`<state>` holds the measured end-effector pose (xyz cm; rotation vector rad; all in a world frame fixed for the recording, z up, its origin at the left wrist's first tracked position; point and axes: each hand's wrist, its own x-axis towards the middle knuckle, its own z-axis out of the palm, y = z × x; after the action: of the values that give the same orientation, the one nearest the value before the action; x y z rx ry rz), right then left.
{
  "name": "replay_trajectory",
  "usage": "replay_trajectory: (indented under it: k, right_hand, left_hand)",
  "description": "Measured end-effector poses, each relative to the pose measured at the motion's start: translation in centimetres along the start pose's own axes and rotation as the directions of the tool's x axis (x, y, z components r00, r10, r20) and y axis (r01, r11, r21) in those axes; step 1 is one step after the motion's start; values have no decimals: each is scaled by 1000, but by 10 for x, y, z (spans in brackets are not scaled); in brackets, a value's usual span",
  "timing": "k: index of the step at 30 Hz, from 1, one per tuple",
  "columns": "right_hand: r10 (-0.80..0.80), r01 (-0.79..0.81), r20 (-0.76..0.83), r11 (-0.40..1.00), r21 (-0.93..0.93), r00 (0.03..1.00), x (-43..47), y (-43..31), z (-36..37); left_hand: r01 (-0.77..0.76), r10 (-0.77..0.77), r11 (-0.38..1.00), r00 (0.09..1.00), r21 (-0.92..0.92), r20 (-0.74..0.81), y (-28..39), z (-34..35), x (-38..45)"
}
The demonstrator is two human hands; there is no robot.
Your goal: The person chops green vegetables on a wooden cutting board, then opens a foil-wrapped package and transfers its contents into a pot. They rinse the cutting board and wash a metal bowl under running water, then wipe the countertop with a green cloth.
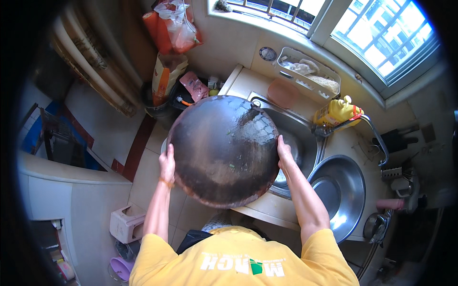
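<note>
A large, dark round wok [222,153] is held up in front of me, its sooty, bulging underside towards the camera. My left hand [167,163] grips its left rim, the thumb lying on the near face. At the opposite rim, my right hand [283,151] holds on in the same way. Wet patches and small green bits show on the wok's surface. Behind its right side is a steel sink [298,134], partly hidden by the wok. A wide stainless steel basin [338,196] leans beside the sink, right of my right forearm.
A curved faucet [372,130] and a yellow pump bottle [338,111] stand beyond the sink. A white plastic basket [309,73] sits under the window. Knives hang at the right wall. A pink stool [127,225] and a purple bucket [121,268] are on the floor at left.
</note>
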<state>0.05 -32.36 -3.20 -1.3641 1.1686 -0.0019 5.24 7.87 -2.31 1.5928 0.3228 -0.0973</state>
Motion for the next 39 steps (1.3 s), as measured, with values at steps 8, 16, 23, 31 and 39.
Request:
replay_trajectory:
  k: [8,16,23,31,39]
  right_hand:
    - [-152,245,413,952,-182,898,-80,11,28]
    - [-97,503,720,779,-375,687,-112,40,91]
    - [-199,716,790,587,-378,580,-130,20,87]
    - [-370,792,704,204,-575,607,-91,1,92]
    - [-524,631,352,636,-444,776,-12,8,130]
  left_hand:
    - [-30,54,993,975,111,-214,9,-108,-72]
    - [165,-85,976,890,142,-449,-1,-195,-161]
    - [244,-180,969,805,40,-565,-28,-187,-186]
    - [204,-155,978,839,38,-521,-25,-170,-172]
    - [173,-112,983,844,67,-524,-15,-150,-162]
